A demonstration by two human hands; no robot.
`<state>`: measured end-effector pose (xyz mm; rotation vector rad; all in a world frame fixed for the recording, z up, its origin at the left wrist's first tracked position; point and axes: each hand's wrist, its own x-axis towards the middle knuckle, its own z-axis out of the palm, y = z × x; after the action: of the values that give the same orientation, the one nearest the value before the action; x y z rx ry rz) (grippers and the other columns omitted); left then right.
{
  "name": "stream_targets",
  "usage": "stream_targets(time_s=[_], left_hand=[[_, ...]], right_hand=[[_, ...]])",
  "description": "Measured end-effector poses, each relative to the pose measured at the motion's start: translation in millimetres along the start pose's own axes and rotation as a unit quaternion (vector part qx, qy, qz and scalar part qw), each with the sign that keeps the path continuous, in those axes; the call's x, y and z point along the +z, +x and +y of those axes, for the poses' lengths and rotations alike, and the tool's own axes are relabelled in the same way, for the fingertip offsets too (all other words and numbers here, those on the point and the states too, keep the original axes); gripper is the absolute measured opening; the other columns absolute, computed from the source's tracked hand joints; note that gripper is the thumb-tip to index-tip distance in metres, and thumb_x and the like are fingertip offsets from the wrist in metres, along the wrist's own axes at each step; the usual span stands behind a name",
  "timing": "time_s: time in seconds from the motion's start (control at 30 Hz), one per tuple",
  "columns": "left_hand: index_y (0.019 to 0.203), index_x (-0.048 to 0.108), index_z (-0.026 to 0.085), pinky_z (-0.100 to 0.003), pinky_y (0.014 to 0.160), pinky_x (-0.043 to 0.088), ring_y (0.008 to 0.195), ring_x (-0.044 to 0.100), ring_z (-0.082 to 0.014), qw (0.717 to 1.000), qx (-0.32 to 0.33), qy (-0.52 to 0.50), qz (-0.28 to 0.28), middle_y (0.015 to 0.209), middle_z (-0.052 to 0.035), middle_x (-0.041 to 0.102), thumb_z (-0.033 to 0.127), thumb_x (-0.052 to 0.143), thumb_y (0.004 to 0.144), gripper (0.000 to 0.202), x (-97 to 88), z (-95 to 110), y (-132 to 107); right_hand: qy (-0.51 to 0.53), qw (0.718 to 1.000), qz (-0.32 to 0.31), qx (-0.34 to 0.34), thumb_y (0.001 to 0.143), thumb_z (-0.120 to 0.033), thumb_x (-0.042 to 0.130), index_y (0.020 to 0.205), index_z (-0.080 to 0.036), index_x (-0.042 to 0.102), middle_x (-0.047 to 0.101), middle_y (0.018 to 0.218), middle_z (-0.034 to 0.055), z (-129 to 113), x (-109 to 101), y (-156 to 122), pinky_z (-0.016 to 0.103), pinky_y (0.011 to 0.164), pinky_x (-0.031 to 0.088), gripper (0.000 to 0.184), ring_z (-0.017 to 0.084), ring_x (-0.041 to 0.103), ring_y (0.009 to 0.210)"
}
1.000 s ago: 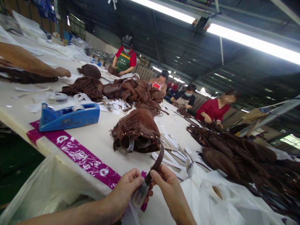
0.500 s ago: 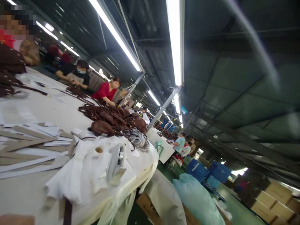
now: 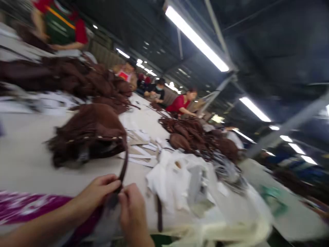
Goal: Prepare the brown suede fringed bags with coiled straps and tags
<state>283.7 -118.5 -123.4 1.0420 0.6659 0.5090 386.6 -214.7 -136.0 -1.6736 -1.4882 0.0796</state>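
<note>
A dark brown bag (image 3: 96, 120) lies on the white-covered table (image 3: 23, 151), its open edge with small metal fittings facing me. From its right side a brown strap (image 3: 124, 163) runs down to my hands. My left hand (image 3: 102, 190) pinches this strap between thumb and fingers. Just to the right, my right hand (image 3: 132, 206) is closed on the strap too, close to the left one. Below the hands something greyish and translucent (image 3: 106, 219) hangs, too blurred to name.
Purple-and-white plastic (image 3: 33, 206) lies at front left. Paper strips (image 3: 141, 151), white sheeting (image 3: 172, 181) and a pile of brown bags (image 3: 190, 133) are to the right. More brown bags (image 3: 77, 73) lie behind. Co-workers, one in a red top (image 3: 178, 103), stand across the table.
My view has swung left and down, bringing the brown bag and both hands into sight. Earlier only a blurred bit of a hand showed at bottom left.
</note>
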Motion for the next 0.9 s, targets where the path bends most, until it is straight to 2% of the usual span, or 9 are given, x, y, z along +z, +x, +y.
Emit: stream_targets(time_s=[0.07,0.17,0.37,0.43,0.53,0.6,0.67,0.8,0.9], left_hand=[[0.07,0.056,0.016,-0.021,0.05,0.031,0.052,0.047,-0.0093,0.999,-0.005,-0.025,0.037,0.058,0.0054,0.053,0.048,0.074,0.055,0.039,-10.6,0,-19],[0.064,0.053,0.016,-0.021,0.046,0.023,0.045,0.036,-0.006,0.998,-0.023,-0.028,0.055,0.051,0.0073,0.048,0.037,0.073,0.051,0.031,-11.4,7,-14],[0.062,0.056,0.015,-0.021,0.048,0.027,0.048,0.042,-0.0071,0.999,-0.011,0.002,0.033,0.054,0.0054,0.053,0.028,0.069,0.052,0.021,-9.0,12,-8],[0.062,0.055,0.015,-0.022,0.047,0.027,0.047,0.041,-0.007,1.0,-0.014,0.007,0.023,0.054,0.0059,0.052,0.028,0.07,0.053,0.022,-11.1,10,-8],[0.062,0.054,0.016,-0.022,0.045,0.026,0.046,0.039,-0.0073,0.999,-0.022,0.014,0.02,0.052,0.0064,0.05,0.029,0.069,0.054,0.022,-14.1,7,-7],[0.063,0.053,0.016,-0.021,0.045,0.027,0.046,0.04,-0.0077,0.999,-0.032,0.018,0.023,0.052,0.0063,0.05,0.029,0.068,0.055,0.022,-15.1,7,-7],[0.064,0.053,0.017,-0.021,0.045,0.028,0.046,0.041,-0.0079,0.999,-0.043,0.023,0.02,0.053,0.006,0.051,0.03,0.067,0.055,0.022,-15.5,7,-8],[0.064,0.053,0.016,-0.021,0.046,0.027,0.048,0.041,-0.0078,0.998,-0.038,0.04,-0.011,0.054,0.0053,0.049,0.03,0.064,0.058,0.019,-16.5,8,-10],[0.067,0.053,0.016,-0.02,0.048,0.029,0.053,0.043,-0.0087,0.997,-0.009,0.065,-0.032,0.06,0.0038,0.052,0.028,0.061,0.061,0.016,-18.9,9,-10]], right_hand=[[0.056,0.997,-0.037,0.034,0.094,-0.032,0.044,0.074,-0.023,0.054,0.057,0.067,-0.0008,-6,12,-3,0.026,0.058,0.04,0.024,0.015,0.053,0.061],[0.112,0.989,-0.046,0.087,0.093,-0.041,0.044,0.074,-0.024,0.053,0.056,0.067,-0.001,-2,10,-4,0.027,0.059,0.037,0.027,0.017,0.05,0.062],[0.203,0.955,-0.028,0.215,0.088,-0.058,0.048,0.075,-0.024,0.053,0.048,0.063,-0.0038,1,12,-22,0.026,0.057,0.038,0.037,0.016,0.047,0.06],[0.286,0.917,-0.029,0.277,0.085,-0.059,0.055,0.079,-0.024,0.053,0.051,0.064,-0.0045,1,18,-27,0.026,0.056,0.041,0.036,0.015,0.05,0.059],[0.439,0.82,-0.011,0.367,0.081,-0.058,0.062,0.093,-0.025,0.053,0.064,0.072,-0.0024,-1,26,-33,0.027,0.058,0.049,0.036,0.017,0.061,0.062],[0.517,0.761,0.007,0.391,0.081,-0.062,0.06,0.103,-0.024,0.055,0.072,0.084,0.0034,-4,30,-37,0.033,0.067,0.055,0.044,0.022,0.069,0.074],[0.557,0.73,0.009,0.397,0.079,-0.063,0.062,0.111,-0.022,0.056,0.074,0.095,0.009,-6,33,-42,0.04,0.077,0.056,0.052,0.026,0.071,0.087],[0.532,0.749,-0.019,0.394,0.07,-0.048,0.078,0.121,-0.022,0.057,0.074,0.105,0.0113,-3,37,-51,0.046,0.083,0.056,0.062,0.029,0.07,0.096],[0.497,0.785,-0.035,0.368,0.075,-0.052,0.073,0.13,-0.02,0.053,0.072,0.109,0.0136,3,38,-53,0.047,0.084,0.056,0.067,0.03,0.07,0.098]])
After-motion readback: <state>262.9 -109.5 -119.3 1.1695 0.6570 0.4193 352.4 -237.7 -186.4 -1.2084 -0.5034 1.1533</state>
